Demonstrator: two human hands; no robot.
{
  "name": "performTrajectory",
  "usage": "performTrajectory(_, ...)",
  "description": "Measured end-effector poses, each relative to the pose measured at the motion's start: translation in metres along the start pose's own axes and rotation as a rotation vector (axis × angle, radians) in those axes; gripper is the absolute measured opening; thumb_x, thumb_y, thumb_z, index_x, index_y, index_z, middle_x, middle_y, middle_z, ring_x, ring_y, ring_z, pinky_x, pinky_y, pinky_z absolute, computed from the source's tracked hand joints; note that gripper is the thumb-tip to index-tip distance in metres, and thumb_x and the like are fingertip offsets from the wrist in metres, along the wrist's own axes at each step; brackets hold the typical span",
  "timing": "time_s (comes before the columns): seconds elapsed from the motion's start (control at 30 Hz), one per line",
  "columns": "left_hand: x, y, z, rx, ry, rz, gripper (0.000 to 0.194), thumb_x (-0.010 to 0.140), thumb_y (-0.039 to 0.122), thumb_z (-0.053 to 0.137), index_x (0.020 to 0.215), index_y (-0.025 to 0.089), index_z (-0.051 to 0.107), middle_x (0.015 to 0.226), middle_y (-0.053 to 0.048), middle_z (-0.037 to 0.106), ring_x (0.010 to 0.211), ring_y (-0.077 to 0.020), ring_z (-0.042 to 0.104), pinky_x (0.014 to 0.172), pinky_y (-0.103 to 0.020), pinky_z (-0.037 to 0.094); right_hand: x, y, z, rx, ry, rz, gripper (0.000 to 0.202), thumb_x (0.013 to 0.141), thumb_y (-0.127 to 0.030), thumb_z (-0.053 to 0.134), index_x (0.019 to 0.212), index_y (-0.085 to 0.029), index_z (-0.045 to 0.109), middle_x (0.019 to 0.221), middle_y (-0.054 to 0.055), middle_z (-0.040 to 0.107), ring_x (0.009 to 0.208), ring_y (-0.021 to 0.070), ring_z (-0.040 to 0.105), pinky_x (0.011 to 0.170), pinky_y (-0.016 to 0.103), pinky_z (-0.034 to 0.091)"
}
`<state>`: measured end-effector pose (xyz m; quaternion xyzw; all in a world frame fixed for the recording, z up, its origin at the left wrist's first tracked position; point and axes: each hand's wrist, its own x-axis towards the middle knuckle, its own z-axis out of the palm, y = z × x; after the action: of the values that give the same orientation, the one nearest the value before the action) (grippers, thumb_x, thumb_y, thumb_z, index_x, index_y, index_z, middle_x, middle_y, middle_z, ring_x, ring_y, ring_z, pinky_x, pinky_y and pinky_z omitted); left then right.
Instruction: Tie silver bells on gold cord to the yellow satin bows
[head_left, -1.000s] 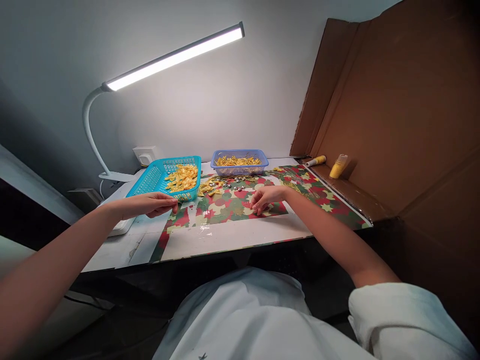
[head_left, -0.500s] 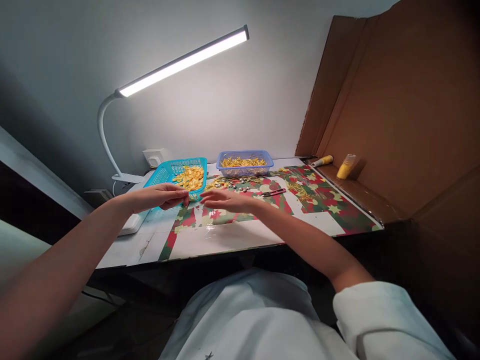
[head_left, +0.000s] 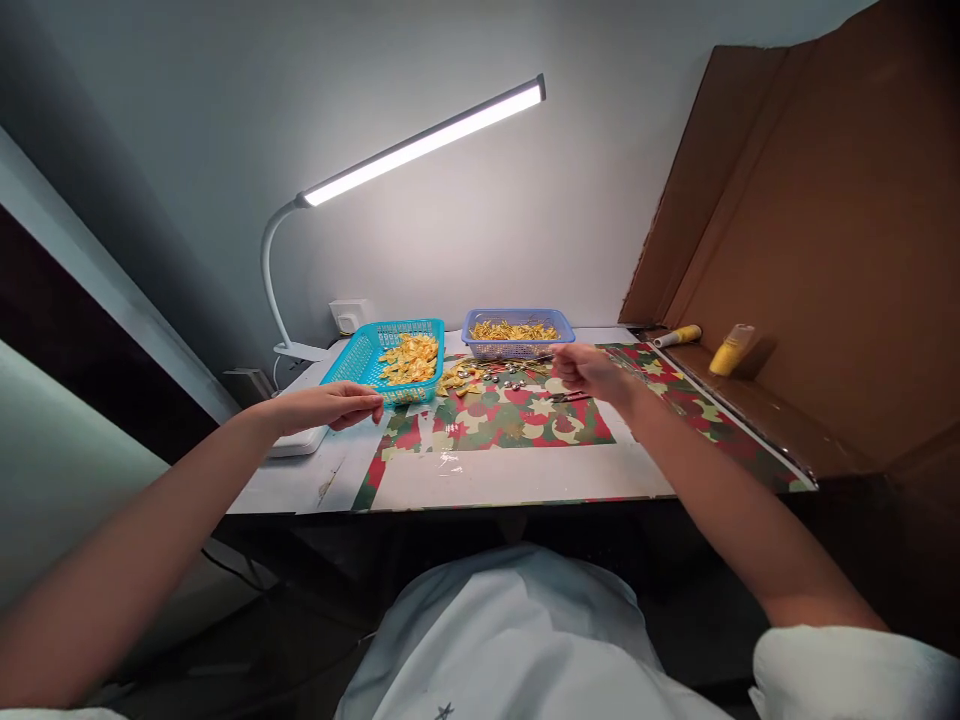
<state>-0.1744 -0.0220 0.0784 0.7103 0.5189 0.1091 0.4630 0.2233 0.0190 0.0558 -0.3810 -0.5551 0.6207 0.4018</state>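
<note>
No text, label, brand, number or sign can be read.

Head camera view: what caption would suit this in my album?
Two bare hands, left and right, above a lamplit table with baskets of golden pieces.

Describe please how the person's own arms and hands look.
The left hand and right hand wear no visible gloves, rings or watch. Forearms are uncovered. The right sleeve is whitish, loose and bunched near the elbow; of the left sleeve only a pale edge shows.
</note>
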Motion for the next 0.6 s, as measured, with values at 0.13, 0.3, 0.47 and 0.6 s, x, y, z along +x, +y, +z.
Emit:
performTrajectory(0.13,-0.021,-0.014,-0.003,-0.028,0.083,-0.066,0.039,0.086,0.051,0.052,0.072,0.016,0.063,0.056,0.005,0.020,0.052,-0.0095,0.013,0.048,-0.023,0.012,-0.018,-0.007,-0.055,-0.020,0.105,-0.057,0.043,0.088,-0.027,0.049,0.055,-0.022,0.022,0.052,-0.009,0.013,0.045,0.0072,0.010,0.040,0.021,0.013)
performTrajectory(0.3,-0.031,-0.037,0.001,-0.021,0.265,-0.039,0.039,0.083,0.052,0.051,0.066,0.017,0.060,0.056,0.005,0.015,0.053,-0.0100,0.010,0.048,-0.024,0.007,-0.036,-0.013,-0.085,-0.081,0.170,-0.050,0.042,0.087,-0.027,0.050,0.055,-0.022,0.024,0.051,-0.008,0.015,0.044,0.0074,0.012,0.042,0.023,0.014)
performTrajectory(0.47,-0.023,-0.050,-0.006,-0.071,0.238,-0.045,0.041,0.082,0.055,0.052,0.066,0.017,0.059,0.054,0.005,0.027,0.052,-0.0099,0.022,0.049,-0.021,0.021,-0.046,-0.014,-0.069,-0.309,0.157,0.035,0.040,0.086,-0.028,0.052,0.054,-0.021,0.029,0.051,-0.007,0.020,0.045,0.0078,0.013,0.045,0.026,0.011)
performTrajectory(0.6,-0.002,-0.043,0.018,0.187,0.354,0.149,0.037,0.080,0.054,0.057,0.082,0.018,0.066,0.079,-0.003,0.060,0.071,-0.0160,0.049,0.065,-0.024,0.040,-0.048,-0.017,-0.053,-0.470,0.147,0.014,0.041,0.087,-0.029,0.053,0.053,-0.020,0.032,0.051,-0.005,0.027,0.046,0.0079,0.018,0.046,0.026,0.016)
